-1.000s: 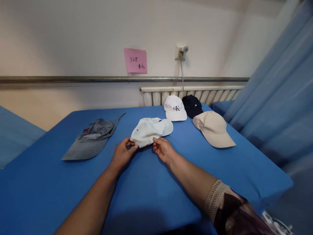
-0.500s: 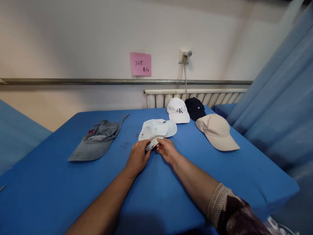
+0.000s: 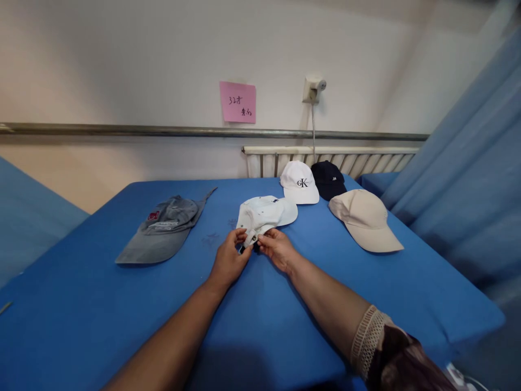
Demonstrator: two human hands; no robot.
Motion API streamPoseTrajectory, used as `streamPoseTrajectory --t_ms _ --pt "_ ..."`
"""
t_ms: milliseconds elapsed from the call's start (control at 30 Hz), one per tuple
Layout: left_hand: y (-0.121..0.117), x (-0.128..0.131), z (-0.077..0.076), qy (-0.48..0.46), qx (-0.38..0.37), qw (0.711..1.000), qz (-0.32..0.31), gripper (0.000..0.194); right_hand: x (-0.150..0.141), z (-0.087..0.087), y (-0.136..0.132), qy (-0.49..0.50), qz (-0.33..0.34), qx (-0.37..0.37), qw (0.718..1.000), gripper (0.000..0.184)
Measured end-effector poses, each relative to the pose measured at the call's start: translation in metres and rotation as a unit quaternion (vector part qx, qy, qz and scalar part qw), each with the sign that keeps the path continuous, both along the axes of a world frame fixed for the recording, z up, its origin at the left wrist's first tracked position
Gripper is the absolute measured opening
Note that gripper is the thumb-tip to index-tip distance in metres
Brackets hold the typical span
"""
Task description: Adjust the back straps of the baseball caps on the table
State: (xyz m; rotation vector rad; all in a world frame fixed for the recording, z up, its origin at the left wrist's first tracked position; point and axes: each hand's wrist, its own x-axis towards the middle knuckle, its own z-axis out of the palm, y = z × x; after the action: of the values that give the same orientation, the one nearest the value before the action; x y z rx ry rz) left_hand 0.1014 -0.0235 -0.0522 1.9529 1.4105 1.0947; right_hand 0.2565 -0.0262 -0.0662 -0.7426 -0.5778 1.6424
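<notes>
A pale, nearly white baseball cap [image 3: 264, 213] with a small dark logo lies at the middle of the blue-covered table, its brim toward the right. My left hand [image 3: 231, 259] is closed on the near edge of this cap, by its back strap. On the other side of the strap, my right hand [image 3: 278, 250] pinches the same edge. A small metal-coloured fitting shows on the strap between my fingers. Parts of the fingertips are hidden behind the strap.
A grey cap [image 3: 165, 231] lies to the left. Behind and right are a white cap [image 3: 299, 182], a navy cap [image 3: 328, 180] and a beige cap [image 3: 365, 220] on the blue sheet [image 3: 122, 320]. A radiator [image 3: 264, 163] stands behind; a blue curtain [image 3: 464, 163] hangs at right.
The strap end of the pale cap has tilted up, and its metal-coloured fitting now shows between my hands. My fingers have shifted slightly along the strap. The view has moved a little.
</notes>
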Motion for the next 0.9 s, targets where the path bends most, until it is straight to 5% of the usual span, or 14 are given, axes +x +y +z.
streamPoseTrajectory --t_ms 200,467,900 --pt "-0.002 -0.002 0.004 0.024 0.004 1.000 0.009 0.044 -0.005 0.006 -0.004 -0.032 -0.046 -0.050 0.997 0.036" --pt "-0.004 -0.001 0.009 0.062 0.027 0.997 -0.022 0.043 -0.001 0.020 -0.012 0.025 -0.014 -0.189 0.982 0.005" --pt "-0.009 0.004 0.011 0.153 0.052 0.984 -0.070 0.038 -0.001 0.020 -0.019 0.014 -0.004 -0.214 0.977 0.006"
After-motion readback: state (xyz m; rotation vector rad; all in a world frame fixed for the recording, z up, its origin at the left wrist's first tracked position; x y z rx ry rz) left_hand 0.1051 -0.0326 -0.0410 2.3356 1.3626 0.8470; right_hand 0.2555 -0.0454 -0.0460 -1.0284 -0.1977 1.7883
